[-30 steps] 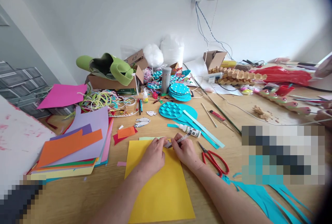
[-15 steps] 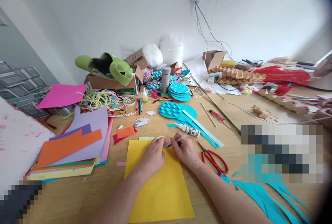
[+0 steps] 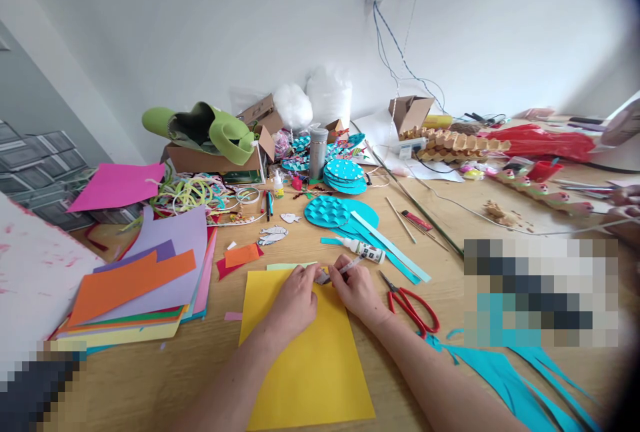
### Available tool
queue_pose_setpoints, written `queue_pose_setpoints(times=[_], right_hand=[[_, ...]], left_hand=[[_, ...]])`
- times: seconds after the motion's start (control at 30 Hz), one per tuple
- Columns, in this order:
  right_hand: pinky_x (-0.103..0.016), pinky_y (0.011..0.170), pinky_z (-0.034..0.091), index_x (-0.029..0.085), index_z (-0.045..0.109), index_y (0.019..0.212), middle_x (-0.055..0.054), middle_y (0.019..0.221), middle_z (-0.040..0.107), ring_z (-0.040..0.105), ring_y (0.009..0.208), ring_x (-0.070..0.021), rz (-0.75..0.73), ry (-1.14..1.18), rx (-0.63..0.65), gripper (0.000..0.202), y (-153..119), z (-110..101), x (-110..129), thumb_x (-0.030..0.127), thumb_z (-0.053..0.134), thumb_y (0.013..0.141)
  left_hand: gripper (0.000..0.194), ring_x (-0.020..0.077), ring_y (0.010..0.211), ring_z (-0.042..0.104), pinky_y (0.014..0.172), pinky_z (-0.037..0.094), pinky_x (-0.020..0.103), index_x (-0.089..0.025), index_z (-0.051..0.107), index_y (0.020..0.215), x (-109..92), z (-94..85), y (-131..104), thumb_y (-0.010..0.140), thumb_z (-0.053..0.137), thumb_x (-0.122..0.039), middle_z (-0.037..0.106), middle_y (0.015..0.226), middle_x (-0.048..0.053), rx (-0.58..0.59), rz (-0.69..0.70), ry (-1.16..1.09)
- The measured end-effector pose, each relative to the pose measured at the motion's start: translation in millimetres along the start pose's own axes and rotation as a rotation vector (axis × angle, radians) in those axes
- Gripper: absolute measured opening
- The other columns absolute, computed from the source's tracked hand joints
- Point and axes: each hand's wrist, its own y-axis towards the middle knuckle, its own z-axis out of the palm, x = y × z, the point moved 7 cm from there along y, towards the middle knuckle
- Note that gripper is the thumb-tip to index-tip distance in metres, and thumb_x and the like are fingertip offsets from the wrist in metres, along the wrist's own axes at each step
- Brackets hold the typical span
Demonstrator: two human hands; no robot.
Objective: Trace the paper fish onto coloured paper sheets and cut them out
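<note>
A sheet of yellow paper (image 3: 310,379) lies flat under both my forearms. At its top edge my left hand (image 3: 296,295) is closed, with fingertips pressed on a small grey cutout (image 3: 323,279), partly hidden by the fingers. Just to the right, my right hand (image 3: 356,285) is closed around a slim pale pen (image 3: 353,263), its tip down at the cutout. A strip of light green paper (image 3: 287,266) shows behind the yellow sheet. Beyond my right hand lies a white glue bottle (image 3: 367,251) on its side. Red-handled scissors (image 3: 410,307) rest beside my right wrist.
Coloured paper sheets (image 3: 135,292) are stacked on the left. Fish cutouts (image 3: 273,235) and blue scaly discs (image 3: 327,212) lie ahead. Blue paper scraps (image 3: 490,372) spread at right. A steel flask (image 3: 319,154) stands behind. Another person's hand (image 3: 625,202) shows at far right.
The view has shifted very slightly. My hands, the pen and the cutout look the same as before.
</note>
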Motion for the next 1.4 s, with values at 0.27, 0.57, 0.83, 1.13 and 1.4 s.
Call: queue_pose_setpoints(times=[0.27, 0.57, 0.83, 1.13, 1.4], right_hand=[[-0.024, 0.046, 0.028, 0.022, 0.042, 0.063, 0.004, 0.051, 0.044, 0.045, 0.044, -0.0112, 0.005, -0.018, -0.002, 0.026, -0.5, 0.4, -0.5, 0.03, 0.043, 0.087], [-0.023, 0.045, 0.027, 0.022, 0.04, 0.06, 0.004, 0.053, 0.044, 0.044, 0.044, -0.0105, -0.004, -0.025, -0.03, 0.029, 0.0, 0.2, -0.7, 0.031, 0.043, 0.087], [-0.024, 0.044, 0.027, 0.023, 0.037, 0.061, 0.004, 0.049, 0.043, 0.044, 0.043, -0.0119, 0.02, -0.035, -0.075, 0.027, 0.1, -4.2, -3.4, 0.032, 0.043, 0.086], [-0.024, 0.045, 0.027, 0.023, 0.037, 0.062, 0.004, 0.049, 0.043, 0.043, 0.042, -0.0122, 0.038, -0.026, -0.06, 0.027, 1.1, -5.1, -2.5, 0.033, 0.042, 0.086], [-0.025, 0.045, 0.027, 0.023, 0.038, 0.062, 0.003, 0.049, 0.045, 0.044, 0.042, -0.0122, 0.016, -0.056, -0.08, 0.026, 1.4, -7.6, 0.1, 0.032, 0.04, 0.087]], left_hand=[[0.057, 0.0189, 0.113, 0.051, 0.099, 0.04, 0.033, -0.015, 0.044, 0.125, 1.0, 0.3, -0.2, 0.072, 0.039, 0.002, 0.056, 0.117, 0.012, -0.007, 0.006, -0.001], [0.056, 0.0193, 0.113, 0.051, 0.099, 0.04, 0.033, -0.015, 0.044, 0.125, -1.6, -0.9, -0.5, 0.072, 0.039, 0.002, 0.056, 0.116, 0.011, 0.0, -0.003, 0.022], [0.057, 0.0186, 0.114, 0.051, 0.099, 0.04, 0.032, -0.016, 0.045, 0.124, -3.2, -2.1, 0.3, 0.07, 0.038, 0.004, 0.058, 0.117, 0.009, 0.013, -0.004, 0.027], [0.057, 0.0185, 0.114, 0.05, 0.099, 0.039, 0.031, -0.016, 0.047, 0.122, -3.2, -1.4, 0.4, 0.07, 0.038, 0.005, 0.058, 0.117, 0.009, 0.007, 0.009, 0.016], [0.057, 0.0185, 0.114, 0.05, 0.1, 0.039, 0.032, -0.015, 0.047, 0.122, -3.7, -1.5, 0.1, 0.069, 0.038, 0.005, 0.058, 0.117, 0.009, 0.003, 0.018, 0.014]])
